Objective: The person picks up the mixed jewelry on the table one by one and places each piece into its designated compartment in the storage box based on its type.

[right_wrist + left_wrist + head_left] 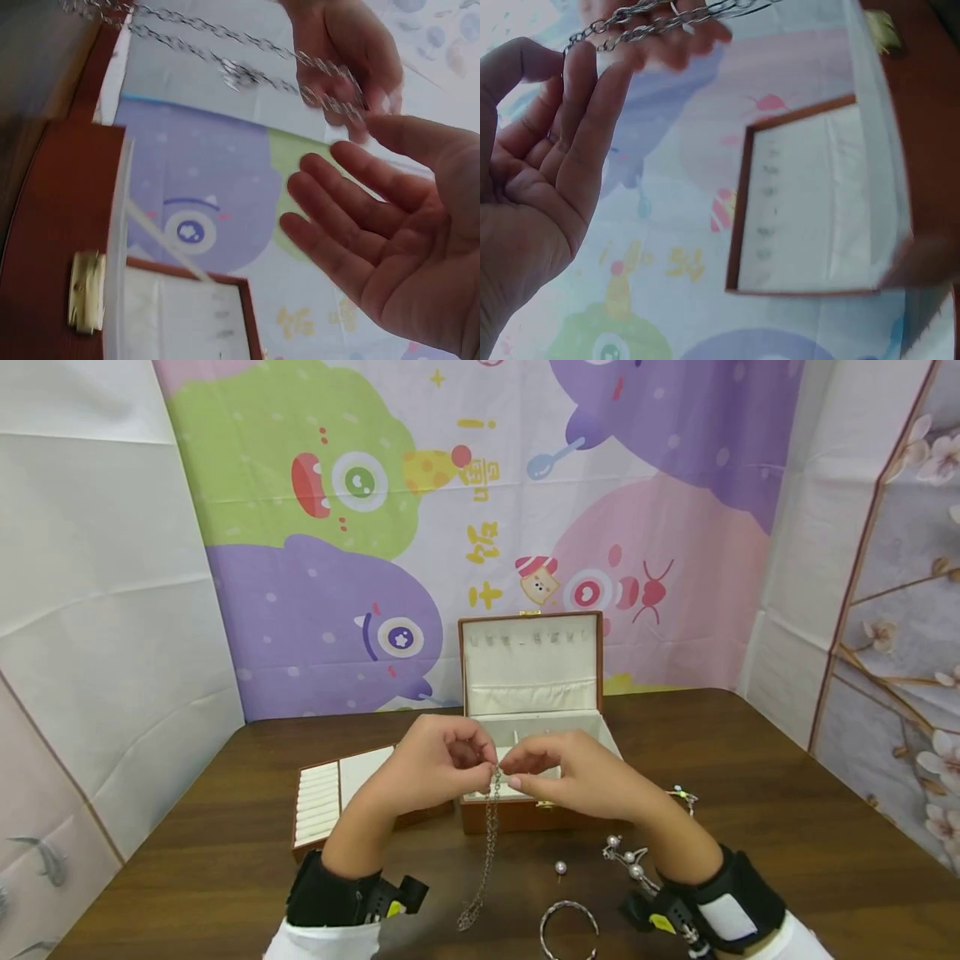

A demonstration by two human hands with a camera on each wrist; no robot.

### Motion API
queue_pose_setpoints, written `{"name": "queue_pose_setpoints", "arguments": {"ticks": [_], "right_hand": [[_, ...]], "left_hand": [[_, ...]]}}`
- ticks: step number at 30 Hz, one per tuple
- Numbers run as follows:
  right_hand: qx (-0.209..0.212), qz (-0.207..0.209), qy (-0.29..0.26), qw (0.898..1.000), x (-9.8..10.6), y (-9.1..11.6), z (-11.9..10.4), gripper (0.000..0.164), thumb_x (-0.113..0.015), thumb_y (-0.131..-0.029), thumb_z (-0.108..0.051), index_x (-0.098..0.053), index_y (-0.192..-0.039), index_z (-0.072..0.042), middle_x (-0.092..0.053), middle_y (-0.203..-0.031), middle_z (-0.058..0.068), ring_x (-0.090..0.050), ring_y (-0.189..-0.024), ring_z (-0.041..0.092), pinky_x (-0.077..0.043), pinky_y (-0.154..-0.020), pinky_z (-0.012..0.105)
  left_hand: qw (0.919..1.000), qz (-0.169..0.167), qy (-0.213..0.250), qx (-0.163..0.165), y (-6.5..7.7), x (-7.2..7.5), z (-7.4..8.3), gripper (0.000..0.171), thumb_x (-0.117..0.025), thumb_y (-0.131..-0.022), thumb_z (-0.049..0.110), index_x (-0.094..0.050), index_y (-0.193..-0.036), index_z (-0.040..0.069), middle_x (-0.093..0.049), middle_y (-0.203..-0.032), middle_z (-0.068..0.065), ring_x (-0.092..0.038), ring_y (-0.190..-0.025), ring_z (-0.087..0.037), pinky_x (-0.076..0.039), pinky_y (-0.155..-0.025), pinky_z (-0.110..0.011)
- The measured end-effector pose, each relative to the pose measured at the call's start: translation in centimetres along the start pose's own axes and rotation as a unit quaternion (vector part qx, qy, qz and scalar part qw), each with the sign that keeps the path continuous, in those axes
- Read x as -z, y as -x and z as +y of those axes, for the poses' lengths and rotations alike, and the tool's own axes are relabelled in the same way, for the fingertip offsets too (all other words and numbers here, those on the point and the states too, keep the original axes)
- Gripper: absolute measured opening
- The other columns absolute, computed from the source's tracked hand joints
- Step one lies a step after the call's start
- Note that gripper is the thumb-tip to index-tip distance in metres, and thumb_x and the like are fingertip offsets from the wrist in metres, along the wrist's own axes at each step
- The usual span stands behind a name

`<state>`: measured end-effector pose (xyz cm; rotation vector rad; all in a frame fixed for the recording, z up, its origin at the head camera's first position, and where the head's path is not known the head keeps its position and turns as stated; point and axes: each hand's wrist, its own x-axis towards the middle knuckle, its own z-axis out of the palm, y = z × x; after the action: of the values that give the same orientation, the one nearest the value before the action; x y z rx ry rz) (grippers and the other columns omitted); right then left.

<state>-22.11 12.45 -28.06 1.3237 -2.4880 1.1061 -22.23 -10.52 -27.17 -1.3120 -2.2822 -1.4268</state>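
Observation:
A long silver chain necklace [490, 847] hangs doubled from the fingertips of my left hand [438, 758], its lower end dangling over the table. In the left wrist view, the thumb and forefinger of the left hand [547, 161] pinch the top of the chain [649, 30]. Close by, my right hand [581, 774] has its thumb tip near the pinched end. The right wrist view shows the fingers of that right hand [405, 240] loosely extended; whether the thumb touches the chain I cannot tell. Behind both hands stands an open brown jewelry box [502, 817] with a white lining.
Left of the box lies a tray [363, 768] with ring rolls. A bangle [544, 927], a small pearl piece [561, 867] and a pearl bracelet [636, 870] lie near the front. A colored bracelet [682, 793] is beyond the right forearm.

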Motion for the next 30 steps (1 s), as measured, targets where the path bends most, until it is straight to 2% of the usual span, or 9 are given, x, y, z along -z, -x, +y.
{"name": "queue_pose_setpoints", "arguments": {"ticks": [5, 9, 14, 17, 20, 23, 30], "right_hand": [[-0.04, 0.059, -0.079, 0.994, -0.1, -0.4, -0.8, 0.012, -0.066, -0.094, -0.015, -0.071, -0.1, -0.006, -0.069, -0.087, -0.001, -0.063, -0.082, 0.014, -0.054, -0.077, 0.032], [-0.063, 0.099, -0.114, 0.987, 0.0, -0.5, -1.1, 0.009, -0.065, -0.095, -0.012, -0.07, -0.092, -0.005, -0.067, -0.081, 0.005, -0.062, -0.075, 0.017, -0.053, -0.071, 0.031], [-0.066, 0.132, -0.107, 0.983, 0.2, -0.5, -1.6, 0.011, -0.063, -0.096, -0.012, -0.068, -0.093, -0.003, -0.066, -0.082, 0.002, -0.063, -0.076, 0.016, -0.053, -0.071, 0.031], [-0.063, 0.154, -0.096, 0.981, 0.5, -0.4, -1.8, 0.011, -0.062, -0.096, -0.012, -0.068, -0.093, -0.002, -0.065, -0.082, 0.001, -0.061, -0.076, 0.016, -0.052, -0.069, 0.03], [-0.062, 0.178, -0.094, 0.978, 0.8, -0.4, -1.9, 0.011, -0.062, -0.096, -0.011, -0.067, -0.091, -0.002, -0.063, -0.08, 0.003, -0.06, -0.074, 0.018, -0.051, -0.067, 0.029], [-0.058, 0.199, -0.103, 0.973, 1.1, -0.3, -2.0, 0.011, -0.062, -0.096, -0.009, -0.066, -0.09, -0.001, -0.062, -0.078, 0.005, -0.059, -0.072, 0.019, -0.052, -0.065, 0.029], [-0.039, 0.246, -0.135, 0.959, 2.0, 0.3, -2.3, 0.009, -0.062, -0.095, -0.004, -0.065, -0.09, 0.003, -0.063, -0.078, 0.011, -0.062, -0.07, 0.019, -0.056, -0.067, 0.03]], "left_hand": [[0.9988, 0.04, 0.014, -0.026, -1.0, -0.8, 0.4, 0.008, -0.066, -0.081, -0.007, -0.067, -0.083, 0.0, -0.067, -0.07, -0.004, -0.061, -0.057, -0.013, -0.047, -0.048, -0.025], [0.9974, 0.066, 0.018, -0.023, -1.2, -1.0, 0.3, 0.008, -0.065, -0.082, -0.008, -0.067, -0.083, 0.0, -0.068, -0.07, -0.006, -0.064, -0.058, -0.014, -0.051, -0.05, -0.027], [0.9962, 0.067, 0.055, -0.003, -1.3, -1.2, -0.1, 0.005, -0.067, -0.084, -0.007, -0.065, -0.086, -0.002, -0.069, -0.074, -0.01, -0.069, -0.066, -0.017, -0.057, -0.059, -0.032], [0.9957, 0.058, 0.071, 0.015, -1.4, -1.5, -0.2, 0.015, -0.072, -0.083, -0.004, -0.062, -0.094, -0.003, -0.068, -0.079, -0.01, -0.068, -0.07, -0.018, -0.057, -0.064, -0.032], [0.9965, 0.03, 0.071, 0.034, -1.4, -1.8, -0.5, 0.026, -0.076, -0.082, 0.001, -0.06, -0.102, -0.003, -0.067, -0.083, -0.008, -0.067, -0.074, -0.017, -0.058, -0.067, -0.032], [0.9962, -0.017, 0.071, 0.047, -1.4, -2.3, -1.0, 0.028, -0.077, -0.082, 0.004, -0.06, -0.103, -0.002, -0.068, -0.087, -0.007, -0.068, -0.078, -0.017, -0.058, -0.071, -0.034], [0.9851, -0.13, 0.092, 0.065, -1.4, -4.1, -2.7, 0.025, -0.078, -0.081, 0.002, -0.064, -0.101, -0.001, -0.07, -0.09, -0.007, -0.069, -0.082, -0.013, -0.058, -0.077, -0.033]]}}
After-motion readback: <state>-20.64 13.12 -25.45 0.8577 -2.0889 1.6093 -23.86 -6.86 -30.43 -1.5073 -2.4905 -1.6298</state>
